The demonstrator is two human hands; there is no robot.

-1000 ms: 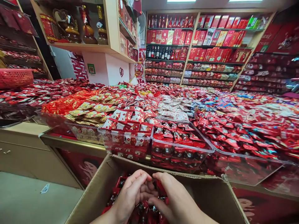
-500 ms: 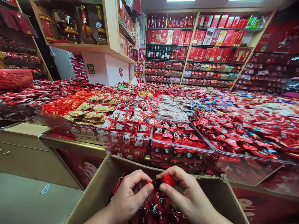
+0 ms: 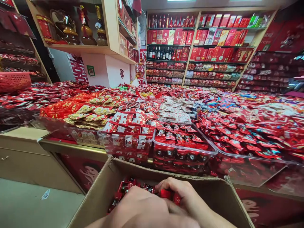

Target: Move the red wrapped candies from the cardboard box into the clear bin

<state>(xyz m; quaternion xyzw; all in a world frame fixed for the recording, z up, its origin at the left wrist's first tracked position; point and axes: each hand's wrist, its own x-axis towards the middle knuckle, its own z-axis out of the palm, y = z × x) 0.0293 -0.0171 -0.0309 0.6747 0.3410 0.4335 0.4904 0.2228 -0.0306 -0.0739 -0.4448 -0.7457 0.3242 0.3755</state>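
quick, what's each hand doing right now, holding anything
Left hand: curled shut over the red wrapped candies in the cardboard box; what it grips is hidden.
Right hand: closed on red wrapped candies at its fingertips.

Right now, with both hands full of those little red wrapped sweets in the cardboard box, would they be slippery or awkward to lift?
Probably slippery: the sweets have glossy wrappers that catch the light. Likely light and loose too, since they lie in a jumbled heap in the box, so some may spill. The left hand and right hand are cupped together around them, which suits that.
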